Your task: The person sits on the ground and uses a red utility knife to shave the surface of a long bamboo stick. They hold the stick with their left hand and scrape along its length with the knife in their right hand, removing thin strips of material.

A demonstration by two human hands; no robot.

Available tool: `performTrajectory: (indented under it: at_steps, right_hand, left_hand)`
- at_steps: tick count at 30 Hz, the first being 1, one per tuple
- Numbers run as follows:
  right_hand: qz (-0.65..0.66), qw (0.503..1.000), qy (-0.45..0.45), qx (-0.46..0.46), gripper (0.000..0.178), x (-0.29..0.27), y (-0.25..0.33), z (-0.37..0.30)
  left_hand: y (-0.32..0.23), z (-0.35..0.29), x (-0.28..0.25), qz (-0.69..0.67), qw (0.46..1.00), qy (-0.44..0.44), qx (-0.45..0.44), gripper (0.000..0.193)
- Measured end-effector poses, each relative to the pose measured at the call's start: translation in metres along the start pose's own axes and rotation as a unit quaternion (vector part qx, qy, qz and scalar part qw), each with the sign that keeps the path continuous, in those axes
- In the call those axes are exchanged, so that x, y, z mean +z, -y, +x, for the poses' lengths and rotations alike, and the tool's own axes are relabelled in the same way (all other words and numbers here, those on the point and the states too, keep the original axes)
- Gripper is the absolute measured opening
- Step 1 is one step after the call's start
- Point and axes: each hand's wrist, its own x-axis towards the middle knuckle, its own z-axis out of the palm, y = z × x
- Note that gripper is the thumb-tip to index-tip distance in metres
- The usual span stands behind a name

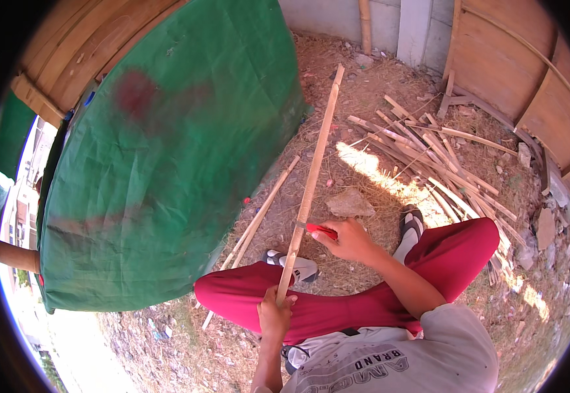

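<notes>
A long bamboo strip (318, 150) slants up and away from my lap, its far end over the ground ahead. My left hand (276, 312) is wrapped round its near end, above my left thigh. In my right hand (348, 240) is a knife with a red handle (322, 231). Its short grey blade (301, 225) meets the strip at the right edge, some way above my left hand. How deep the blade sits in the bamboo I cannot tell.
A heap of bamboo strips (432, 154) lies right of my feet, and a few more strips (259, 213) lie left. A flat stone (350, 203) sits ahead. A green tarp (167, 164) hangs at left; wooden panels (514, 72) stand at right, a grey wall (331, 16) behind.
</notes>
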Motion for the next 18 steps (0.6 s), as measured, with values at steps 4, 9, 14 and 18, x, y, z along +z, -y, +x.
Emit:
performTrajectory:
  at_steps: [4,9,14,18]
  right_hand:
    - [-0.002,0.999,-0.003,-0.045,0.039,0.007,0.013,-0.008]
    - [0.011,0.995,-0.060,-0.074,0.039,0.018,0.012,-0.008]
    - [-0.015,0.998,-0.022,-0.061,0.039,0.017,0.015,-0.011]
    - [-0.003,0.997,-0.032,-0.076,0.038,0.022,0.015,-0.011]
  left_hand:
    - [-0.008,0.001,0.006,0.071,0.994,-0.081,0.017,0.025]
    - [-0.024,-0.001,0.005,0.084,0.991,-0.094,0.038,0.028]
    - [-0.010,-0.003,0.015,0.119,0.984,-0.101,0.085,0.029]
    - [-0.012,-0.002,0.020,0.074,0.988,-0.107,0.080,0.029]
